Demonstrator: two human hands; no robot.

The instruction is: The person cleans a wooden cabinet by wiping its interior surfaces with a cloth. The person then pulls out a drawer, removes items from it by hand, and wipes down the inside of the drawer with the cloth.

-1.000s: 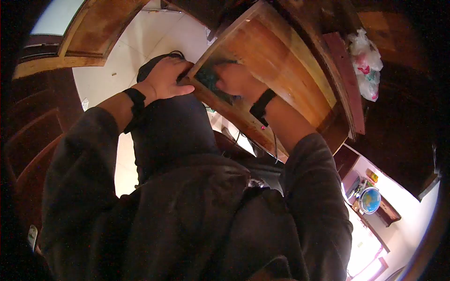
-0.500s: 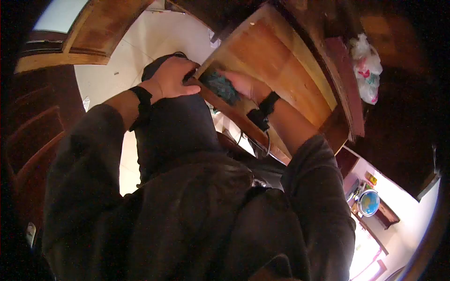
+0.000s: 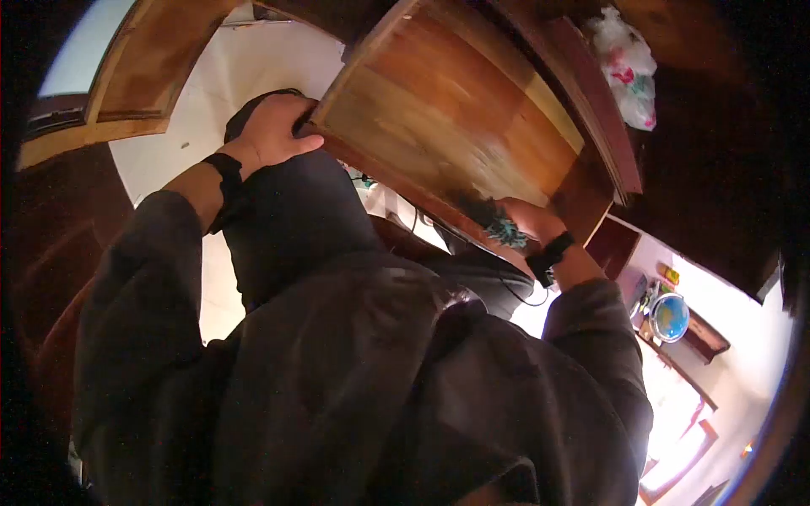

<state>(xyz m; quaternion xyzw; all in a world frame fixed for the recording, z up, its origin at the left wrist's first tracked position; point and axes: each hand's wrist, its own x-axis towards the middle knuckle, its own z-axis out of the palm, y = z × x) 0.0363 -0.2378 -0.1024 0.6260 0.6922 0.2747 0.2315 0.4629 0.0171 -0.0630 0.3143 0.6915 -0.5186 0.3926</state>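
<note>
A wooden drawer lies open and tilted above my lap. My left hand grips its left corner, thumb over the near edge and the fingers hidden behind the wood. Inside the drawer, near its right end, my right hand is closed on a dark green, shaggy cloth. The cloth rests against the drawer's bottom beside the near wall. Both wrists wear black bands.
A plastic bag with red and green marks sits at the upper right beside dark wood. Cables hang below the drawer's near wall. A globe stands farther off at the right. Wooden panels are at the upper left.
My right hand has moved with the green cloth from the drawer's left end to its right end. My left hand has stayed at the corner, while the view has shifted slightly.
</note>
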